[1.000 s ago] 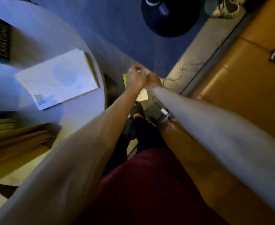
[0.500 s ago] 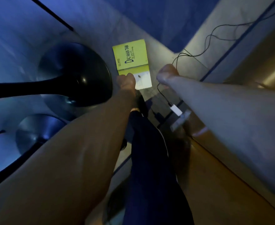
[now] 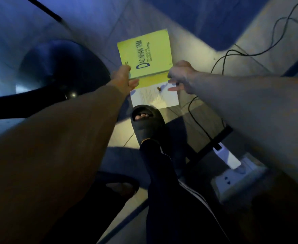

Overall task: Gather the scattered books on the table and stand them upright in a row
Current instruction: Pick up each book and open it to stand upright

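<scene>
Both hands reach down, left hand (image 3: 122, 79) and right hand (image 3: 179, 77) loosely spread flanking the fallen yellow book (image 3: 145, 57), apparently to lift it.

We're on a single head-worn wide-angle view, tipped steeply down at the tiled floor (image 3: 162, 20). Both forearms run up from the bottom corners, and the left hand (image 3: 122, 80) and right hand (image 3: 180, 77) meet just above centre at the yellow book (image 3: 148, 55). The slippered foot (image 3: 147, 124) sits mid-frame, close below us. The edges bend and smear. No second view to compare.
</scene>
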